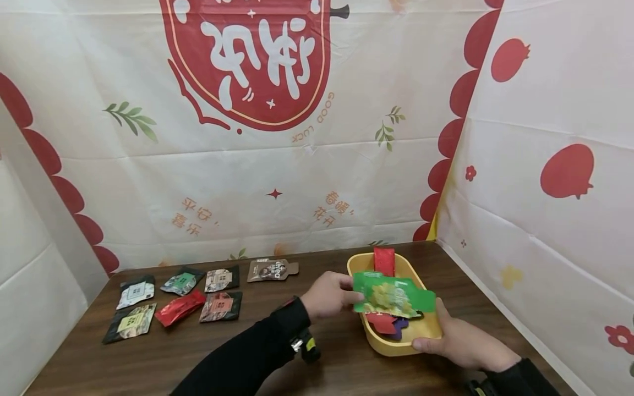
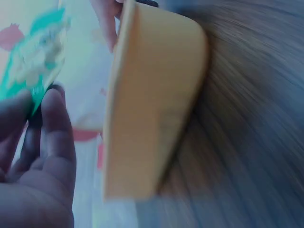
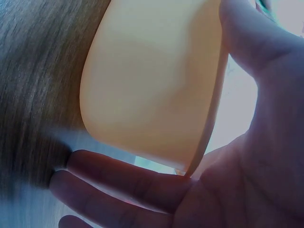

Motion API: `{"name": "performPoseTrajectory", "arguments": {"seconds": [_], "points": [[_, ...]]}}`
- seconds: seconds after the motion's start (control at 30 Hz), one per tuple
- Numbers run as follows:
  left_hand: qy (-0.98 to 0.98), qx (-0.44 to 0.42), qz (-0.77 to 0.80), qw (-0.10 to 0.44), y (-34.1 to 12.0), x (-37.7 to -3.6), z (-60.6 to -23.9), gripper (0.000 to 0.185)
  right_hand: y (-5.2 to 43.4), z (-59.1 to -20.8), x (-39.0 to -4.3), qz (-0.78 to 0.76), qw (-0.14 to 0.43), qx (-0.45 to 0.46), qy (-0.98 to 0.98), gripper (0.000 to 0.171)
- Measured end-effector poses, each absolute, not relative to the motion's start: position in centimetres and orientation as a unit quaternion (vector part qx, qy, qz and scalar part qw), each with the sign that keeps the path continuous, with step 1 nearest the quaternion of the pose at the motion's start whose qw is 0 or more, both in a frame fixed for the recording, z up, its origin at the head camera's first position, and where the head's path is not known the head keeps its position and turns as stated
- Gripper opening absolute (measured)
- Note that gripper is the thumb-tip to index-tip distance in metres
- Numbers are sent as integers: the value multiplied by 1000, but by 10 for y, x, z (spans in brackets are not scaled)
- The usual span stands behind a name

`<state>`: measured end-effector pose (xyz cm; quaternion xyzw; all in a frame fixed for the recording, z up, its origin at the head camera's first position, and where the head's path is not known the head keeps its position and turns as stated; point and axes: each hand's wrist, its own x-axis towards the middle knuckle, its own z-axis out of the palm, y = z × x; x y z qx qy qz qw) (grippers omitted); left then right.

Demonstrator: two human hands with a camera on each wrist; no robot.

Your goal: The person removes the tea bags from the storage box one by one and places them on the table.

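My left hand (image 1: 328,297) pinches the left end of a green packet (image 1: 393,295) with a pale yellow-green fruit picture. The packet is held over a yellow plastic container (image 1: 383,347). In the left wrist view, thumb and fingertips grip one end of the packet (image 2: 38,61), slightly blurred. My right hand (image 1: 463,336) holds the container's near right corner, thumb on the rim. Its fingers spread along the outer wall in the right wrist view. Inside the container are a red packet (image 1: 384,262), a second red packet (image 1: 380,323) and something purple (image 1: 399,326), partly covered by the green packet.
On the brown wooden table (image 1: 257,352), several dark packets with coloured labels, such as a green-labelled one (image 1: 182,281), lie at the left around a shiny red packet (image 1: 180,308). A brown-grey packet (image 1: 271,270) lies farther right. A printed cloth (image 1: 238,181) hangs behind.
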<state>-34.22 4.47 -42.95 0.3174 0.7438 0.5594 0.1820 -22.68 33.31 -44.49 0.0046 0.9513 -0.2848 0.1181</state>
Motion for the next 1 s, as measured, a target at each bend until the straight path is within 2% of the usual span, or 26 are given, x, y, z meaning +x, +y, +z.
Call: {"name": "performPoseTrajectory", "arguments": {"seconds": [0.1,0.3,0.47,0.73,1.0], "points": [[743,288,578,172,10,-348,-436,11,334,-443,-228,-251,124,20,960,123],[794,171,562,153,-63,-362,-449,15,337,-441,-228,-241,127,30,962,126],[855,82,498,119,-96,-374,-453,24,341,-441,-228,-235,131,33,963,126],[948,74,295,89,-112,-386,-451,22,337,-442,-233,-234,137,35,962,126],[961,85,244,95,-125,-392,-461,23,330,-442,-235,-234,136,27,962,125]]}}
